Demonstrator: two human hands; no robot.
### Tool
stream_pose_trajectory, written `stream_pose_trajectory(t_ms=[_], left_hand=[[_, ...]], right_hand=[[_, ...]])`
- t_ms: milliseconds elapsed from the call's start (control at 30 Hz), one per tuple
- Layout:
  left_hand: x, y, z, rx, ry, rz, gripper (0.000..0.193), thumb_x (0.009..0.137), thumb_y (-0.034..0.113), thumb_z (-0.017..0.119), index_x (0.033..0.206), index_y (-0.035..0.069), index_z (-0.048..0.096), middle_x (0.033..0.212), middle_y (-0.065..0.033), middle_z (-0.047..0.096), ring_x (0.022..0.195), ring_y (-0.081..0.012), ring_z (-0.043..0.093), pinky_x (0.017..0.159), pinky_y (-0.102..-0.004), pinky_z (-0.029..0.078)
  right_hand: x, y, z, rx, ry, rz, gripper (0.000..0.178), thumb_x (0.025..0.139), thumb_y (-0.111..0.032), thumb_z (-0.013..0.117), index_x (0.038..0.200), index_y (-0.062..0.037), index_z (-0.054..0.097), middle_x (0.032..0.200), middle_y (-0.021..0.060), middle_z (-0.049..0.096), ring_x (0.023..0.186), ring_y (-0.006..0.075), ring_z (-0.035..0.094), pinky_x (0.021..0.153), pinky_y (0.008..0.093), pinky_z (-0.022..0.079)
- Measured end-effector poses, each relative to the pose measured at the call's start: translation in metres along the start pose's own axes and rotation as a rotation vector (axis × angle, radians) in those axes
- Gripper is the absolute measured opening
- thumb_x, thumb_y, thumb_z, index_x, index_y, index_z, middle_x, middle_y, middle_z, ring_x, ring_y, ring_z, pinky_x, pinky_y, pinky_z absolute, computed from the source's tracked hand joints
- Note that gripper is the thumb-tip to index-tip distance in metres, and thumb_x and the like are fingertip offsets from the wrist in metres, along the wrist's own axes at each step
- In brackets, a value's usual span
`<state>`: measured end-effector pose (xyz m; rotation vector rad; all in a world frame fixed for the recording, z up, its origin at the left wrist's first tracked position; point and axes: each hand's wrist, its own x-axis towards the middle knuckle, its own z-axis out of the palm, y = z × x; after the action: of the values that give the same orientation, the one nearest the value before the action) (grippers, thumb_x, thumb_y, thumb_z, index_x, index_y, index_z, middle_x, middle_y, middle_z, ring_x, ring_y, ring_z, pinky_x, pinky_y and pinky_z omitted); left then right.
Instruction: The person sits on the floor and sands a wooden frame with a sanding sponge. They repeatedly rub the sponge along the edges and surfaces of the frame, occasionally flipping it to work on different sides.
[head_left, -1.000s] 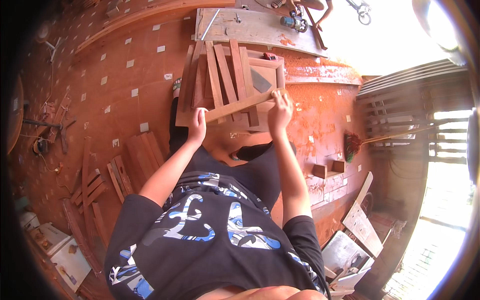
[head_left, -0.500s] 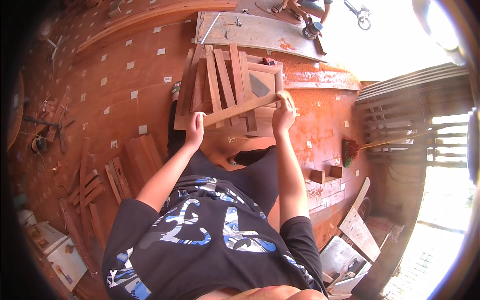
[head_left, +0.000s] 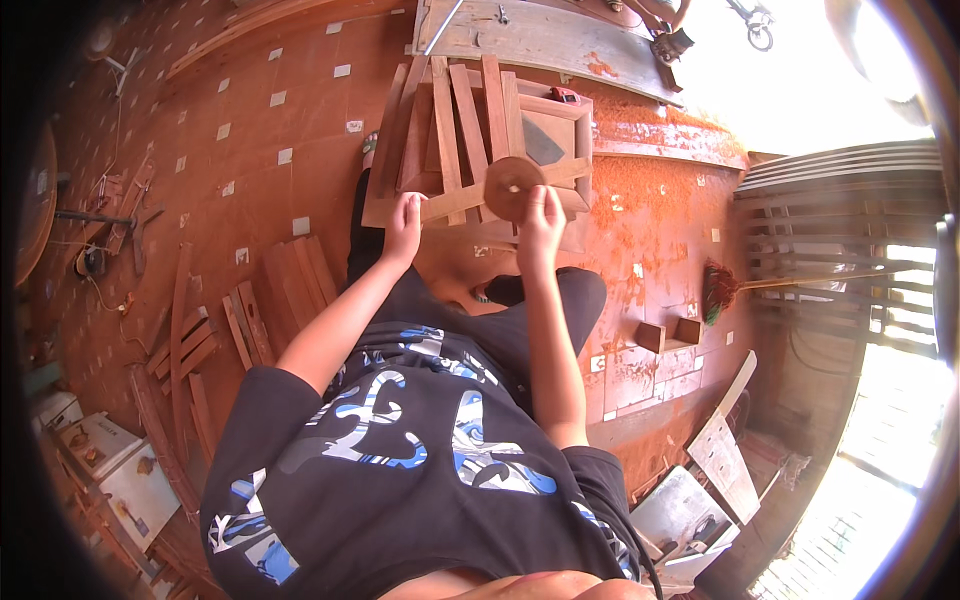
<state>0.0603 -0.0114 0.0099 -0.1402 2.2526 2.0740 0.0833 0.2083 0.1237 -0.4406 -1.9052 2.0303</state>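
Note:
My left hand (head_left: 403, 230) is closed on the left end of a flat wooden strip (head_left: 446, 206), which slants across my front. My right hand (head_left: 541, 232) pinches a round brown sanding disc (head_left: 503, 202) with a small hole in its middle. The disc stands face-on before the strip and hides part of it. Beyond, several loose wooden strips (head_left: 497, 112) lie side by side on a framed wooden panel (head_left: 586, 130). A dark grey flat piece (head_left: 543, 143) and a small red tape measure (head_left: 565, 95) rest on that panel too.
A long board (head_left: 545, 52) lies past the panel, with a power tool (head_left: 672, 45) near another person's limbs. Cut boards (head_left: 295, 275) are at left. To the right are a broom (head_left: 716, 288), a U-shaped wooden piece (head_left: 654, 338) and a slatted rack (head_left: 820, 215).
My right hand has come off the strip's right end and moved left and nearer, bringing the disc into view. My left hand keeps its hold. The whole view has shifted slightly.

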Motion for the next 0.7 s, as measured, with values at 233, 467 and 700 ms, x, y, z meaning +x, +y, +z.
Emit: stream_pose_trajectory(t_ms=[233,467,700], left_hand=[[0.0,0.0,-0.001,-0.029,0.02,-0.003,0.032,0.114,0.033,0.044,0.106,0.008,0.063,0.08,0.0047,0.047,0.071,-0.0046,0.042,0.064,-0.0252,0.038],[0.0,0.008,-0.004,-0.036,0.013,-0.081,0.033,0.114,0.035,0.045,0.106,0.009,0.063,0.08,0.0043,0.049,0.072,-0.0051,0.046,0.065,-0.0252,0.042],[-0.001,0.01,-0.001,-0.078,0.011,-0.095,0.034,0.113,0.038,0.047,0.106,0.01,0.064,0.078,0.0052,0.05,0.072,-0.0042,0.048,0.065,-0.0247,0.044]], right_hand=[[-0.022,-0.02,-0.025,0.554,0.021,0.335,0.02,0.108,-0.023,0.061,0.115,-0.0058,0.068,0.099,-0.002,0.069,0.086,0.0054,0.064,0.074,0.0224,0.053],[-0.034,-0.013,-0.029,0.552,-0.097,0.414,0.034,0.105,-0.015,0.063,0.137,-0.0043,0.062,0.124,0.004,0.07,0.109,0.0108,0.068,0.087,0.0259,0.057],[-0.037,0.006,-0.031,0.616,-0.153,0.433,0.045,0.102,-0.006,0.062,0.146,-0.0005,0.055,0.135,0.0105,0.067,0.12,0.0154,0.066,0.101,0.0301,0.055]])
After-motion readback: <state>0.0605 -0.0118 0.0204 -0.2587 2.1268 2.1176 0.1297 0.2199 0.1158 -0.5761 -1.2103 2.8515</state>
